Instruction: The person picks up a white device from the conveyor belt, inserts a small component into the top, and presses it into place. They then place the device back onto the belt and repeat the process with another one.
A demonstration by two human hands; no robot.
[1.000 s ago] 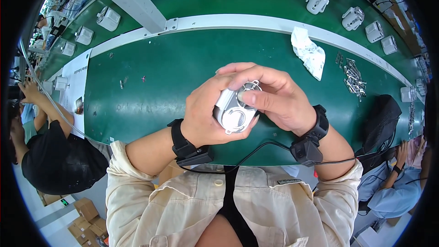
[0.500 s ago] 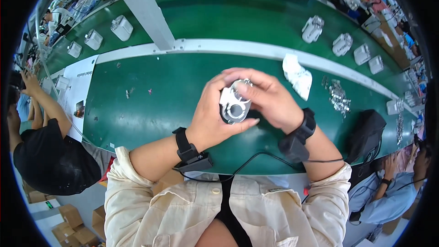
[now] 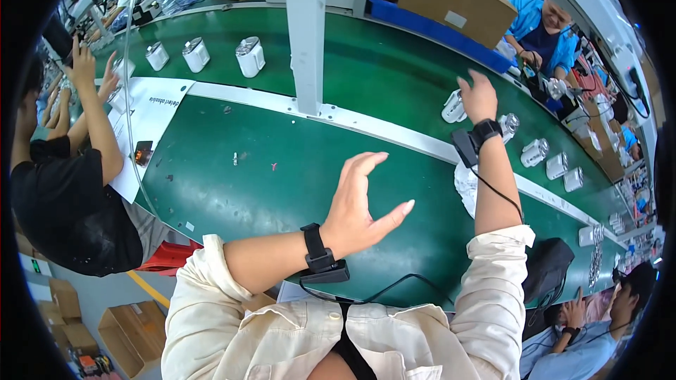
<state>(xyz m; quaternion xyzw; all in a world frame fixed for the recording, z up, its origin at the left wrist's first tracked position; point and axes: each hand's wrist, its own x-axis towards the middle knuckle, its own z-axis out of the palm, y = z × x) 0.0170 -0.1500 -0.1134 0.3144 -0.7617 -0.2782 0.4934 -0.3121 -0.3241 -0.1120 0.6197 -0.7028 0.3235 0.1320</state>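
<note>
My left hand [image 3: 362, 204] hovers over the green bench, fingers curved and apart around nothing. Stretched out to the far right, my right hand [image 3: 481, 100] is over the green belt behind the bench, its fingers spread. Just left of it stands a white housing [image 3: 452, 108] with a rounded body; whether the hand still touches it I cannot tell. Another housing [image 3: 508, 127] shows behind my right wrist. Under my right forearm lies a crumpled white bag or cloth [image 3: 465, 184], partly hidden.
Several more white housings [image 3: 535, 153] line the belt at right, and others [image 3: 250, 57] stand at left. A grey post [image 3: 306, 35] rises from the rail [image 3: 394, 138]. A black pouch [image 3: 548, 267] lies at right. Beside a printed sheet [image 3: 151, 116], a co-worker [image 3: 70, 176] works at left.
The white housing has left my hands; one more now stands on the right belt. My right hand has reached out far right, and my left has opened. The view has shifted.
</note>
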